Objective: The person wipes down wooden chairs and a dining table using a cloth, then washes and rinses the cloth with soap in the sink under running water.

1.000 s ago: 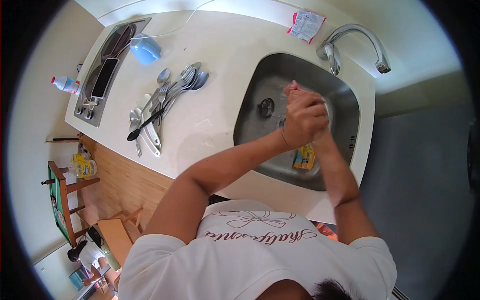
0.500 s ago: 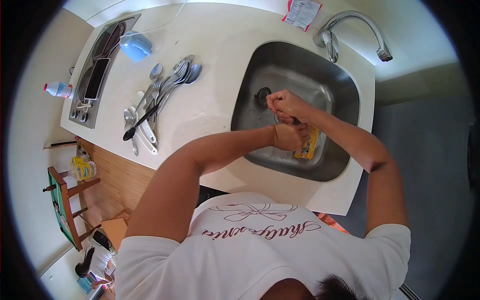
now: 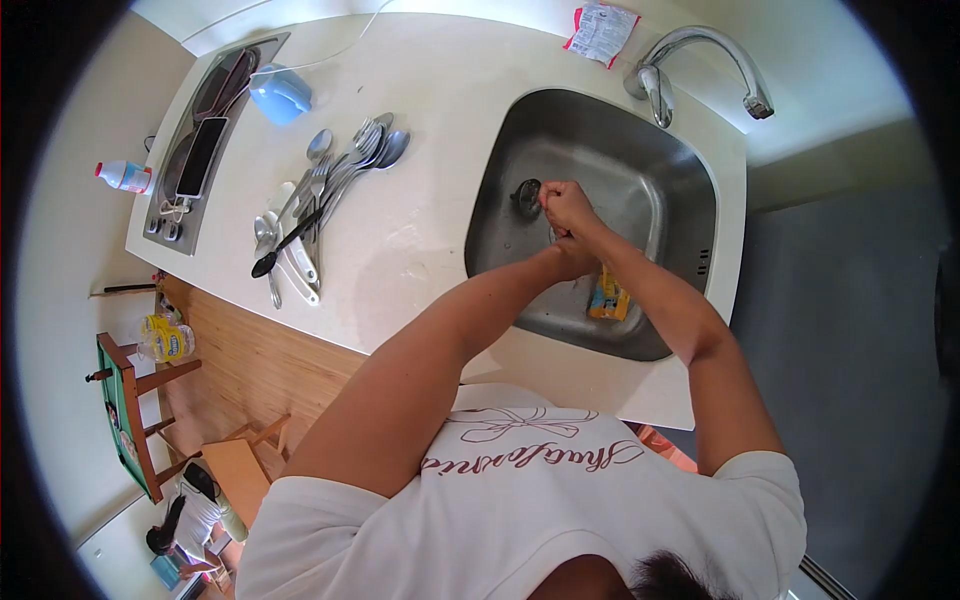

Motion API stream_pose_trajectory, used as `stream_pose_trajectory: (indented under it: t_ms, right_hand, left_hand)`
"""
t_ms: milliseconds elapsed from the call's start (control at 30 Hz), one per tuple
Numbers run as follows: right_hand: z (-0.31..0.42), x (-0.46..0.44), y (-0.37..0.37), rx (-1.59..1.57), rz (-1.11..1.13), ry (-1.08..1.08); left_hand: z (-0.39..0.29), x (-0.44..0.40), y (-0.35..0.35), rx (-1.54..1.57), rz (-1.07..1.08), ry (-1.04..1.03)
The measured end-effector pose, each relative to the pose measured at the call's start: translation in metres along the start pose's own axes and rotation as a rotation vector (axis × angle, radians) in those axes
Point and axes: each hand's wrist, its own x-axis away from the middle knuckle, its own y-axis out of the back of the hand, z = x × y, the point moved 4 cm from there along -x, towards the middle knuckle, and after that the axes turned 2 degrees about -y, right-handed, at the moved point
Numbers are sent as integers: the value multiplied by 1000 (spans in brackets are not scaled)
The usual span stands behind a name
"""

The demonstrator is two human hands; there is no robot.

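My right hand [image 3: 570, 208] is over the sink [image 3: 680, 255], its fingers curled closed; whatever is in them is hidden. Just below it, my left hand [image 3: 572, 258] is bent inward against the right wrist and looks closed, with most of its fingers out of sight. A thin pale curved edge shows beside the hands, too small to name. The dark drain fitting [image 3: 525, 197] lies just left of my right fingertips. On the sink floor near my left hand rests a yellow packet [image 3: 607, 300], partly covered by my right forearm.
Left of the sink, a pile of spoons and forks [image 3: 350, 160] lies with white-handled utensils [image 3: 300, 268] and a black-handled one. Farther left are a light-blue jug [image 3: 281, 95] and a phone [image 3: 202, 158] on the cooktop. A faucet [image 3: 660, 85] rises behind the sink.
My left hand has moved up and left, away from the yellow packet, to tuck under my right hand. My right arm has shifted slightly left. More of the packet shows.
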Motion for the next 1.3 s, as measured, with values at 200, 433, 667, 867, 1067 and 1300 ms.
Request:
stream_pose_trajectory:
  t_ms: [200,433,667,867,1067,1300]
  right_hand:
    - [-1,4,6,-156,-129,-49]
    - [67,37,44,622,319,99]
    - [102,59,69,471,-11,576]
    - [119,81,59,298,121,679]
    - [79,89,50,-715,270,364]
    - [72,68,31,-1080,164,227]
  left_hand:
    - [6,-4,-8,208,-138,255]
    - [11,26,33,-398,117,-73]
    - [16,77,70,914,-486,468]
    - [46,102,115,650,-1178,891]
    - [55,98,145,1153,-1162,764]
    - [22,78,122,1013,-1098,545]
